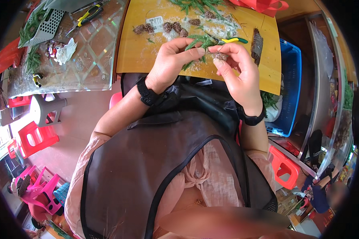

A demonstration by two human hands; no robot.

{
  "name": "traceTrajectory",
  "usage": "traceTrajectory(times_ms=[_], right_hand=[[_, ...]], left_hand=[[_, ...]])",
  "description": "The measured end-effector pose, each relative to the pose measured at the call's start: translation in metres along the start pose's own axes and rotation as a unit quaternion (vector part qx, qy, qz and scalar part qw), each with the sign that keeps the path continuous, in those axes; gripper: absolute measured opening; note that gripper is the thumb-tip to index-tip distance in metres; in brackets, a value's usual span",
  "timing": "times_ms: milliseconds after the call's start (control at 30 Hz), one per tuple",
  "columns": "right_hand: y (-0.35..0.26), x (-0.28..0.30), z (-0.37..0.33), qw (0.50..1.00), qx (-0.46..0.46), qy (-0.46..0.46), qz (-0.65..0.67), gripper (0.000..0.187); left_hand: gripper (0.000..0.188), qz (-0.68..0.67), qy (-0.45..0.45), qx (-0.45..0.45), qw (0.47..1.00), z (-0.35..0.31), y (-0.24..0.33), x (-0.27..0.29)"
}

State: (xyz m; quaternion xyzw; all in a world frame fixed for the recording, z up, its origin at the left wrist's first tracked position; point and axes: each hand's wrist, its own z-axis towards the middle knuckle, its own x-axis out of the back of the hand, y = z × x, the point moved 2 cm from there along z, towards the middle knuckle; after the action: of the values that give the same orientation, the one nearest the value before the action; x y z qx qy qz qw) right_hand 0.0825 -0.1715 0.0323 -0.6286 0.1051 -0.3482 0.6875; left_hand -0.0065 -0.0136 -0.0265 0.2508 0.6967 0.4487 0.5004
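1. Wooden, yellow-toned board (147, 55) lies before us, dusted with white powder; a row of small brown pine cones (163, 27) sits across its far half, with green fir sprigs (195, 4) at the far edge.
2. We see a glass-topped table (91, 51) to the left, carrying yellow-handled pliers (88, 15), a grey perforated scoop (48, 24) and a crumpled white wrapper (66, 51). Red plastic stools (36, 137) stand on the floor at left, a blue crate (289, 79) at right.
3. A dark, long cone (257, 46) lies on the board just beside our right hand, and green-yellow cutter handles (234, 40) lie just behind our fingers.
4. Our left hand (169, 61) is curled, thumb and forefinger pinched on a green fir twig (199, 42).
5. Our right hand (237, 71) is closed in a fingertip pinch around a small brown cone (219, 56), the other fingers loosely bent.
6. The twig's long axis runs from lower left to upper right, over the board's near edge, its tip meeting the cone between our two hands. We cannot tell which way the cone itself points.
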Motion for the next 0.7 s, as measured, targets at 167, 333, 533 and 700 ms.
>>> traceTrajectory(times_ms=[167,333,533,700], right_hand=[[0.002,0.001,-0.001,0.998,-0.05,-0.012,-0.043,0.023],[0.001,0.009,0.001,0.976,-0.148,-0.064,0.144,0.028],[-0.005,0.011,0.002,0.926,-0.192,-0.076,0.315,0.029],[-0.003,0.016,0.001,0.935,-0.199,-0.04,0.29,0.026]], left_hand=[[0.024,-0.069,0.004,0.001,0.998,-0.001,0.001,-0.001],[0.029,-0.051,0.015,-0.04,0.998,-0.001,-0.001,-0.003],[0.031,-0.03,0.017,-0.047,0.998,0.0,0.0,-0.003],[0.032,-0.016,0.03,-0.063,0.997,-0.002,0.002,-0.004]])
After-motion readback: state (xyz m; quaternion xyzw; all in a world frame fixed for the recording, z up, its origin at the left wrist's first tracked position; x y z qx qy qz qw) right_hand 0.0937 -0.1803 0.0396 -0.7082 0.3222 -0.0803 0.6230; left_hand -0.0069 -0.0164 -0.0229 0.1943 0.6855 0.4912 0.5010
